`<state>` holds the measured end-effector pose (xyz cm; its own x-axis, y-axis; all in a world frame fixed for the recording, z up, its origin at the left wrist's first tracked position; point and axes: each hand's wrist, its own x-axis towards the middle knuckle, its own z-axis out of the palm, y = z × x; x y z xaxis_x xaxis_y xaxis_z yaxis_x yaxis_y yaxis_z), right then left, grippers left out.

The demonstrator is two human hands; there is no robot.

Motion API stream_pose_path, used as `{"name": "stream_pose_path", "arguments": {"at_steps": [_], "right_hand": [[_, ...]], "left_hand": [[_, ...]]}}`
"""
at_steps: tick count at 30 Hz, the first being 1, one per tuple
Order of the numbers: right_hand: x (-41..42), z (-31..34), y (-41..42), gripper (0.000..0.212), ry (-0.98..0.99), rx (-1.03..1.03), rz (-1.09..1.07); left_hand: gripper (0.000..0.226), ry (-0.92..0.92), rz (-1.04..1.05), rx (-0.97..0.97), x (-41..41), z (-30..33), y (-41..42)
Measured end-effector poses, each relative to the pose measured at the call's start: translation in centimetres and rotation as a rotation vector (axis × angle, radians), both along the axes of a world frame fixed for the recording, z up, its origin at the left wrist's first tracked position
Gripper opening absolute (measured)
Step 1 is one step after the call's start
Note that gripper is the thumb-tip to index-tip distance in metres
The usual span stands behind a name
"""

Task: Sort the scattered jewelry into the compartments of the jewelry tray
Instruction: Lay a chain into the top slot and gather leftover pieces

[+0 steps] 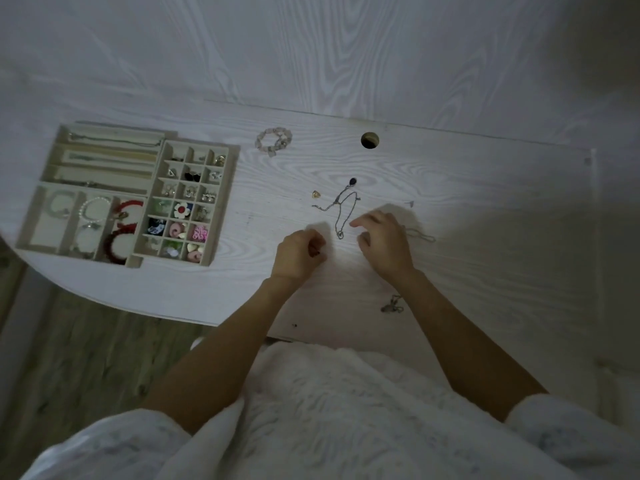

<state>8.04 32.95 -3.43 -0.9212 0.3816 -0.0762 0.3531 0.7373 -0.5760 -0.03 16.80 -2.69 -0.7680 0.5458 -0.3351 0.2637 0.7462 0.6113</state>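
The beige jewelry tray (227, 188) lies at the left of the white desk, with small square compartments on its right side and long ones on its left. A thin necklace with a dark pendant (346, 207) lies loose mid-desk. My left hand (298, 254) is curled just left of the necklace's lower loop and pinches a small dark piece (317, 252). My right hand (384, 242) hovers to the right of the loop, index finger and thumb apart. A fine chain (420, 235) trails out from under its outer edge. A gold heart charm (316, 194) lies beside the necklace.
A pale bead bracelet (274, 140) lies at the back, near a round cable hole (370, 140). A tiny stud (410, 203) sits right of the necklace. A tangled metal piece (393, 304) lies beside my right forearm. The desk's curved front edge (138, 308) runs below the tray.
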Motion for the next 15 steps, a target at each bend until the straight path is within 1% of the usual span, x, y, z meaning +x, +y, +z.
{"name": "stream_pose_path", "arguments": {"at_steps": [3, 5, 7, 10, 14, 15], "right_hand": [[-0.9, 0.1, -0.4, 0.025, 0.029, 0.045, 0.080], [-1.6, 0.0, -0.7, 0.025, 0.010, 0.085, 0.149], [-2.1, 0.0, -1.0, 0.023, 0.021, 0.120, 0.190], [-2.5, -0.2, -0.9, 0.009, 0.047, 0.138, 0.193], [-2.2, -0.5, -0.6, 0.004, 0.062, 0.131, 0.203], [-2.1, -0.4, -0.5, 0.003, 0.061, 0.089, 0.210]], "left_hand": [[0.024, 0.013, 0.027, 0.018, -0.2, -0.2, -1.0], [0.028, 0.013, 0.045, 0.039, -0.3, -0.4, -1.6], [0.030, 0.025, 0.032, 0.042, -0.2, -0.4, -2.0], [0.031, 0.061, 0.023, 0.028, -0.3, -0.5, -2.2], [0.033, 0.108, -0.006, -0.018, -0.7, -0.6, -1.5], [0.034, 0.119, -0.008, -0.011, -0.8, -0.5, -1.3]]}}
